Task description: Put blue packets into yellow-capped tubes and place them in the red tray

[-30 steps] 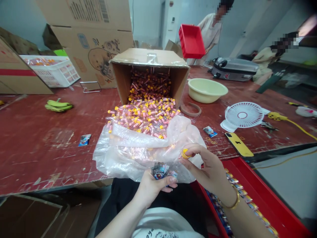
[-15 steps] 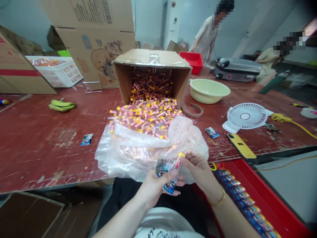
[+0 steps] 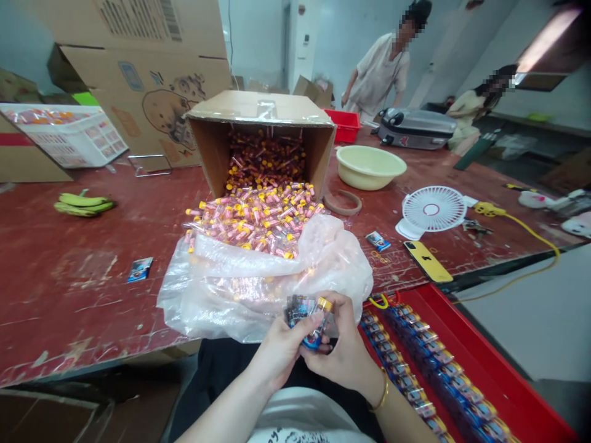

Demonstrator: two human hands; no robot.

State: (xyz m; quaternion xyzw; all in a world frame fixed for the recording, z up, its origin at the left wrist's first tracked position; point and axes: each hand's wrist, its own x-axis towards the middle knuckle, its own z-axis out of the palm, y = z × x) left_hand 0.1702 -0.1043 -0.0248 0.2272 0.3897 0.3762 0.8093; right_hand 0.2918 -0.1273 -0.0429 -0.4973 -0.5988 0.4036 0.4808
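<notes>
Yellow-capped tube [image 3: 324,306]: between the person's two hands above the lap, cap uppermost, just in front of the desk [image 3: 41,295].
Left hand [image 3: 284,346]: closed on dark-and-blue sachets [image 3: 297,307], thumb laid across them and against the tube.
Right hand [image 3: 344,347]: close against the left, fingers curled around the tube, index finger by the cap; a gold bracelet [image 3: 381,394] circles the wrist.
White plastic sheet [image 3: 323,261]: crumpled over the near edge, just beyond both hands.
Cardboard box [image 3: 263,109]: on its side, mouth facing the person, pink tubes with yellow caps [image 3: 258,218] spilling out onto the plastic.
Red tray [image 3: 466,335]: at the person's right, below the desktop, holding two rows of blue packs [image 3: 429,347].
Loose sachets: one [image 3: 140,269] left of the plastic, another [image 3: 378,240] to its right.
Right side: yellow phone [image 3: 429,263], white fan [image 3: 436,209], pale basin [image 3: 369,175].
Left side: green-yellow bananas [image 3: 83,204], white basket [image 3: 74,147].
Far side: co-worker [image 3: 378,77] standing near a grey suitcase [image 3: 415,129].
</notes>
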